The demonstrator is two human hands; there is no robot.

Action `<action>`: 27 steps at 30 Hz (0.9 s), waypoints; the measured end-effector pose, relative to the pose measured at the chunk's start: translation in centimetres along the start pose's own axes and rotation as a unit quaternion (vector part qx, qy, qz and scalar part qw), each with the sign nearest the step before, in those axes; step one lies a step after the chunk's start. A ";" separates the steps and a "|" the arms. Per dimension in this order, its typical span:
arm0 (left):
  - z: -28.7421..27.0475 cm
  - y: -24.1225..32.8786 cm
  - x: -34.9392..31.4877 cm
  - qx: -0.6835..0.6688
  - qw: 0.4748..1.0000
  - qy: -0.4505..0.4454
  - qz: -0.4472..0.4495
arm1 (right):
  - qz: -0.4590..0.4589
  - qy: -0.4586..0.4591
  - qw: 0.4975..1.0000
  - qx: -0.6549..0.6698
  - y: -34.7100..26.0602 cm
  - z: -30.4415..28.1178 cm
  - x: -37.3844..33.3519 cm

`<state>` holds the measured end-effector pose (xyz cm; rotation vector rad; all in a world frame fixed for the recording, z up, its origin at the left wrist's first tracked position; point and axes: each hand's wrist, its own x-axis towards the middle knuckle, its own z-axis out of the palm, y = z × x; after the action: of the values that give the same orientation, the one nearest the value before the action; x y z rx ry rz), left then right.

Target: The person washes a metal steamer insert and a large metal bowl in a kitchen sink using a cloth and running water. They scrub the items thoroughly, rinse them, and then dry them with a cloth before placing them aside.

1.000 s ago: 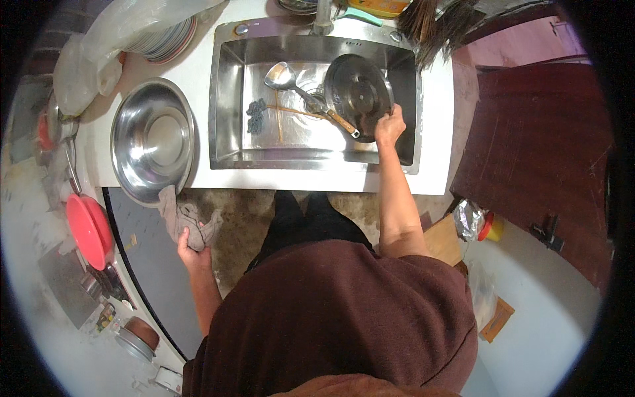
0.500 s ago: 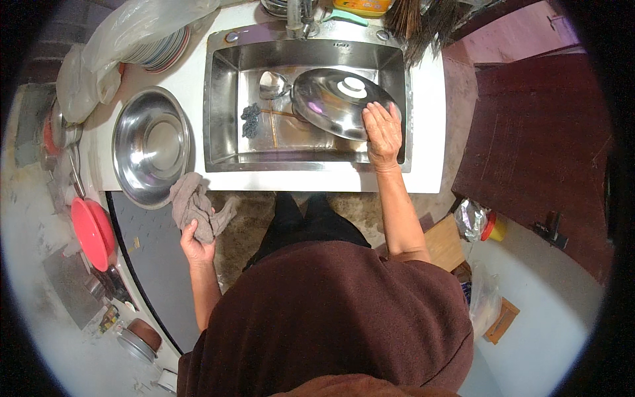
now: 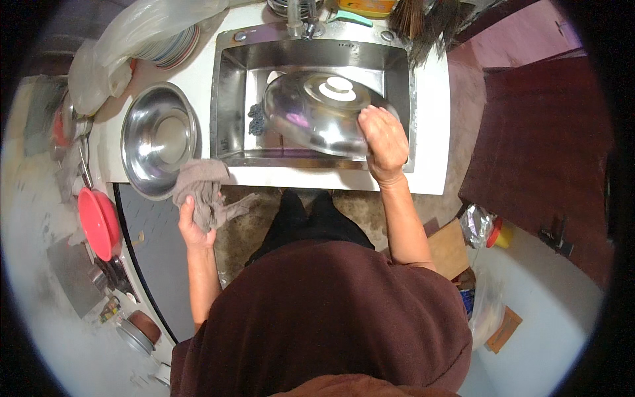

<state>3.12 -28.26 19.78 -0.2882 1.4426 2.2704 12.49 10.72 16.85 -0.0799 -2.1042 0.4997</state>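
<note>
My right hand [image 3: 385, 140] is closed on the right edge of a shiny metal pot lid [image 3: 311, 119], its thumb hidden behind the rim. The lid, with a white-topped knob [image 3: 337, 88], is tilted above the sink [image 3: 248, 161]. In front of the counter, my left hand [image 3: 194, 225] grips a crumpled grey-brown cloth [image 3: 206, 192]. A wide steel basin [image 3: 159, 142] stands beside that cloth on the counter. Left of the lid, a dark scouring pad [image 3: 256, 119] lies in the sink. The ladle there is mostly hidden by the lid.
Stacked plates [image 3: 175, 51] sit under a clear plastic bag [image 3: 139, 30] at the back left. A faucet [image 3: 295, 23] rises behind the sink, near a green-handled tool [image 3: 350, 18] and a brush of dark bristles [image 3: 423, 30]. Red bowls [image 3: 99, 225] are at the far left.
The lid has been lifted and moved left and nearer, now covering most of the ladle. My left hand has raised the cloth slightly. The view has shifted a little.
</note>
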 end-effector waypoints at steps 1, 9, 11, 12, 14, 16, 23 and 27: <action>1.1 0.5 0.2 0.024 1.000 -0.005 0.019 | 0.025 0.002 0.999 0.020 -0.1 0.1 0.4; 16.4 5.8 0.7 0.606 0.678 -0.173 0.378 | 0.065 -0.079 0.994 0.029 -3.1 1.5 4.6; 17.8 5.0 1.7 0.618 0.607 -0.247 0.434 | 0.088 -0.120 0.988 0.052 -5.1 0.9 6.2; 18.7 4.5 2.4 0.611 0.594 -0.268 0.448 | 0.046 -0.094 0.993 0.054 -5.1 1.2 6.1; 19.6 4.2 4.0 0.645 0.503 -0.277 0.504 | 0.070 -0.098 0.988 0.093 -6.4 1.1 6.6; 20.5 4.7 4.6 0.635 0.446 -0.272 0.569 | 0.078 -0.103 0.985 0.113 -7.2 0.8 7.2; 20.7 4.6 8.7 0.573 0.400 -0.261 0.666 | 0.080 -0.114 0.985 0.103 -8.2 0.9 7.8; 18.0 6.1 11.6 0.518 0.556 -0.207 0.616 | 0.171 -0.067 0.976 0.114 -7.8 -1.7 8.7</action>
<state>-8.99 -11.39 27.95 2.0055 2.7006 1.2561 10.09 6.26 27.50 -0.2862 -2.1578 0.9728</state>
